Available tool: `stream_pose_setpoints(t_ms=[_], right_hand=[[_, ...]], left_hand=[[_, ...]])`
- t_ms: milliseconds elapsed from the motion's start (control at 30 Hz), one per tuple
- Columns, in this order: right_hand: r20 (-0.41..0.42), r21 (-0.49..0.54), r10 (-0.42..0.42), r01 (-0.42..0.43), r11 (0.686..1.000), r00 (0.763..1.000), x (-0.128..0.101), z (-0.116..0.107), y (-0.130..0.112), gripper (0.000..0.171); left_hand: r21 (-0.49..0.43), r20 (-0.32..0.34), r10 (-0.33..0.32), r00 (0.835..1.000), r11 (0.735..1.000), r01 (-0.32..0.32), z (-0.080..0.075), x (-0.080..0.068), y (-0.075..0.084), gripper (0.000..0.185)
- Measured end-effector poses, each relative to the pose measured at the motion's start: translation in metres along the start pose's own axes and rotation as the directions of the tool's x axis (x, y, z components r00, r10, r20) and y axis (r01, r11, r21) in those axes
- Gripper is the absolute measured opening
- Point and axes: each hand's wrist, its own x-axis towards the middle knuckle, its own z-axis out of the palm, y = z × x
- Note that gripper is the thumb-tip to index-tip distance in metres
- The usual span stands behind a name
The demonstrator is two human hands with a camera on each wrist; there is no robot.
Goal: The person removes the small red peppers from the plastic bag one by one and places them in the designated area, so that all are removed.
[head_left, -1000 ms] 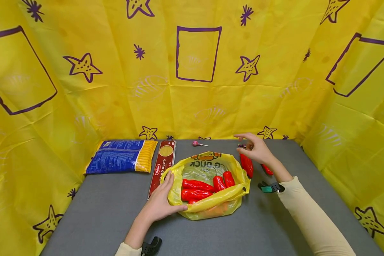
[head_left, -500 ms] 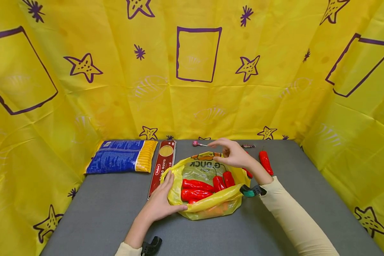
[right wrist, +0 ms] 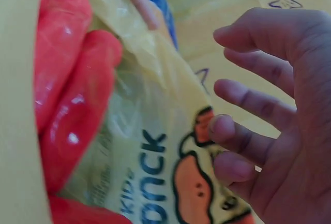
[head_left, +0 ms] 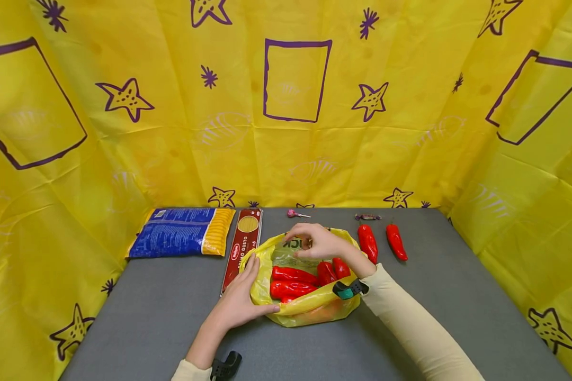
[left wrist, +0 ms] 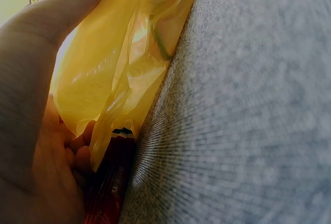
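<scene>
Four glossy red plastic peppers (head_left: 293,275) already lie inside the crinkly yellow plastic bag (head_left: 310,307) with the duck print, while two more red peppers (head_left: 367,243) rest on the grey table (head_left: 148,307) just right of the bag, so the filling looks a little over half done. The left hand (head_left: 238,301) pinches the bag's left rim, holding the mouth open. The right hand (head_left: 316,242) hovers over the bag's far edge, fingers loosely spread and holding nothing.
</scene>
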Motion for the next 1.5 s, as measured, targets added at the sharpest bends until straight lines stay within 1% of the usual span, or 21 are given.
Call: stream_pose_setpoints(t_ms=[100, 200, 333, 467, 767, 900, 1033, 1233, 1367, 1500], right_hand=[[0.065, 0.013, -0.008, 0.007, 1.0, 0.998, 0.005, 0.009, 0.002, 0.04], [0.138, 0.028, 0.011, -0.015, 0.999, 0.99, 0.008, 0.016, 0.002, 0.041], [0.226, 0.033, 0.059, -0.068, 0.997, 0.972, 0.01, 0.024, 0.004, 0.043], [0.281, 0.011, 0.102, -0.109, 0.994, 0.954, 0.008, 0.028, 0.006, 0.046], [0.307, -0.022, 0.124, -0.123, 0.992, 0.944, 0.009, 0.031, 0.009, 0.048], [0.309, -0.082, 0.111, -0.089, 0.993, 0.945, 0.011, 0.032, 0.01, 0.049], [0.312, -0.155, 0.11, -0.063, 0.986, 0.944, 0.013, 0.035, 0.01, 0.051], [0.356, -0.227, 0.141, -0.061, 0.972, 0.924, 0.016, 0.033, 0.006, 0.056], [0.371, -0.236, 0.144, -0.057, 0.97, 0.917, 0.017, 0.031, 0.003, 0.059], [0.355, -0.218, 0.128, -0.051, 0.975, 0.926, 0.016, 0.031, 0.004, 0.053]], left_hand=[[0.0, -0.001, 0.002, 1.0, 1.0, -0.002, 0.0, 0.0, 0.0, 0.133], [-0.004, 0.004, 0.001, 1.0, 1.0, -0.001, 0.0, 0.0, 0.0, 0.133], [-0.003, 0.003, 0.008, 1.0, 1.0, -0.008, 0.0, 0.0, 0.0, 0.134], [-0.001, -0.002, 0.016, 1.0, 1.0, -0.016, 0.001, 0.0, 0.0, 0.134], [-0.005, -0.006, 0.015, 1.0, 1.0, -0.016, 0.001, -0.001, 0.0, 0.132], [-0.009, -0.002, 0.016, 1.0, 1.0, -0.016, 0.0, -0.001, 0.0, 0.132], [-0.005, 0.002, 0.02, 1.0, 1.0, -0.02, 0.0, -0.001, 0.0, 0.131], [-0.005, 0.004, 0.019, 1.0, 1.0, -0.019, -0.001, -0.001, 0.0, 0.131], [-0.008, 0.005, 0.011, 1.0, 1.0, -0.011, -0.001, 0.0, -0.001, 0.131], [-0.006, 0.007, 0.002, 1.0, 1.0, -0.002, 0.0, 0.0, -0.001, 0.132]])
